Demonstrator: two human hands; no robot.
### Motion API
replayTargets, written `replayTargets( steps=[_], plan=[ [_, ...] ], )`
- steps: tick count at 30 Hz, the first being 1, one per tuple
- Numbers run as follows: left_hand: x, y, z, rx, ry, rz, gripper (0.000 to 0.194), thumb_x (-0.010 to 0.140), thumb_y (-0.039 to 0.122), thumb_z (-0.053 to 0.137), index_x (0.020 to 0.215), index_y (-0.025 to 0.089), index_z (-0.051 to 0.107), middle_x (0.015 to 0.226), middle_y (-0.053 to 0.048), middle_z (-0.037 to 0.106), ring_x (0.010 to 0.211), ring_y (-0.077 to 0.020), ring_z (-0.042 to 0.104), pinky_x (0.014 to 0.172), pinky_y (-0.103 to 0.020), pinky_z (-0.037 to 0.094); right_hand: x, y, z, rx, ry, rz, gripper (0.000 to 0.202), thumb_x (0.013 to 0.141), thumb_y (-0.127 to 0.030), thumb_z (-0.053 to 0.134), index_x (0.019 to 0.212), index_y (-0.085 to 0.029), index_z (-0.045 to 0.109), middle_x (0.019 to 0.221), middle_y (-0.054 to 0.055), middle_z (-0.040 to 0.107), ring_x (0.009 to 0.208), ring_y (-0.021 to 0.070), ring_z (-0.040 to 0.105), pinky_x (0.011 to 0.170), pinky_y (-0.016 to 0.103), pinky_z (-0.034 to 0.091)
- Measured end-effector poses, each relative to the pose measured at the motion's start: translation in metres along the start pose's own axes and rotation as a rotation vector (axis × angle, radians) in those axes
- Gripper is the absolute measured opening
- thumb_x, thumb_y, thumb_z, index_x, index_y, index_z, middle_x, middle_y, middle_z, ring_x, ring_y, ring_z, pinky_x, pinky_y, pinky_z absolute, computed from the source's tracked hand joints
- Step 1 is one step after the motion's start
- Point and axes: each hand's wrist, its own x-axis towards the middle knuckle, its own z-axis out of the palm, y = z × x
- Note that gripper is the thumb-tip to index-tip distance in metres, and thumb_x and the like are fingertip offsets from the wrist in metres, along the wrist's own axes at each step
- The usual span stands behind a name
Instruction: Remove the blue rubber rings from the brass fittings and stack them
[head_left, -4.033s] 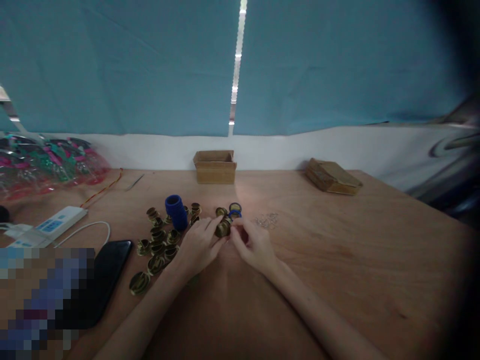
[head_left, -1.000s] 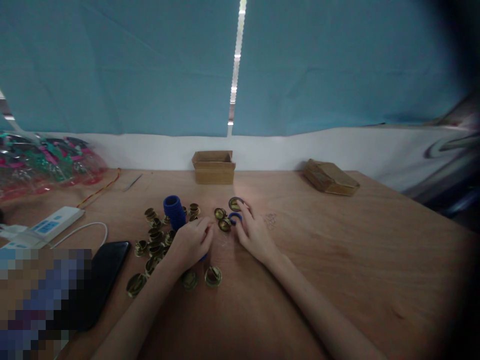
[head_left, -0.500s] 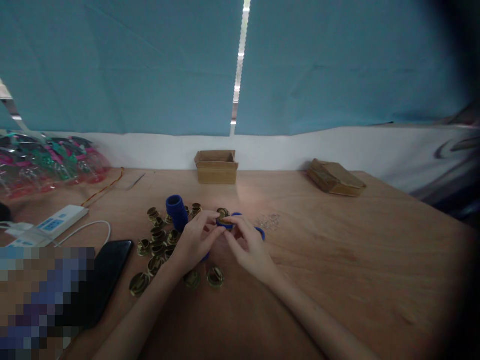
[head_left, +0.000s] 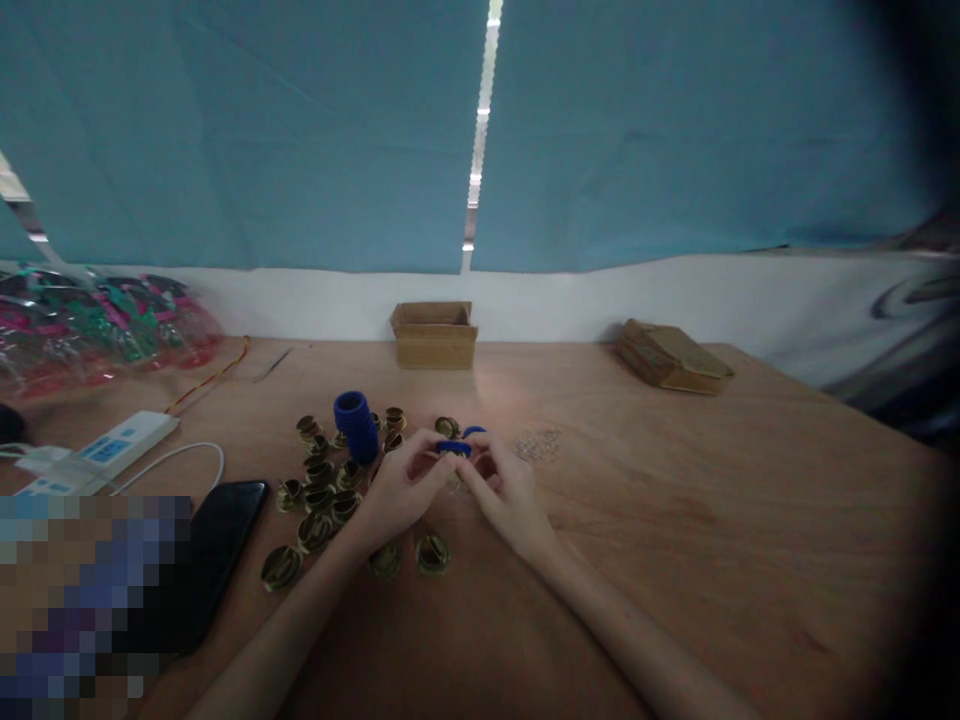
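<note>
A blue ring with a bit of brass-coloured metal at its lower edge is pinched between both hands. My left hand closes its thumb and fingers on the ring's left side. My right hand grips it from the right, and the two thumbs nearly meet below it. Just behind stands a round brass-coloured cup-like piece. Part of another blue ring shows behind my right fingers. A stack of blue rings rises left of my hands, among several brass-coloured pieces.
Small clear bits lie scattered right of my hands. An open cardboard box and a flattened carton stand at the back. To the left are a black phone, a white power strip and plastic-wrapped goods.
The ring in my hands has turned, so its blue edge now faces me and the brass face is mostly hidden. My fingers have shifted around it. The blue ring beyond my right hand no longer shows.
</note>
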Motion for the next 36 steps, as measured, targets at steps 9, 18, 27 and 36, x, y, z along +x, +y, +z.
replayTargets(
  steps=[9,18,27,36],
  plan=[
    [-0.004,0.005,0.0,-0.147,-0.13,-0.016,0.036,0.078,0.024,0.067,0.11,0.018,0.05,0.111,-0.01,0.063,0.103,-0.021,0.063,0.088,-0.035,0.053,0.0,-0.004,-0.002,-0.019,0.01,0.014,0.018,0.092,-0.034,0.05,0.101,-0.02,0.055,0.077,0.001,0.064,0.064,0.014,0.06,0.058,0.025,0.046],
    [-0.002,-0.003,0.004,-0.24,-0.02,0.009,0.038,0.073,0.019,0.073,0.107,0.017,0.055,0.107,-0.008,0.063,0.099,-0.0205,0.064,0.09,-0.036,0.052,0.0,-0.005,0.0,-0.051,0.099,-0.082,0.017,0.092,-0.025,0.051,0.107,-0.02,0.053,0.097,0.006,0.06,0.081,0.0163,0.059,0.07,0.03,0.05],
    [-0.003,-0.006,0.007,-0.318,-0.005,-0.012,0.041,0.07,0.016,0.076,0.106,0.019,0.055,0.105,-0.006,0.065,0.099,-0.0196,0.065,0.088,-0.033,0.052,-0.001,-0.007,0.003,-0.026,0.246,-0.161,0.013,0.086,-0.019,0.059,0.099,-0.02,0.057,0.091,0.004,0.057,0.072,0.0136,0.057,0.062,0.027,0.051],
    [-0.002,-0.003,0.006,-0.156,0.035,0.034,0.036,0.066,0.016,0.078,0.097,0.016,0.059,0.093,-0.004,0.062,0.092,-0.018,0.062,0.084,-0.03,0.05,-0.006,0.0,0.012,0.055,0.197,-0.052,0.008,0.087,-0.021,0.056,0.095,-0.02,0.056,0.091,0.004,0.057,0.075,0.0158,0.056,0.064,0.03,0.049]
  ],
)
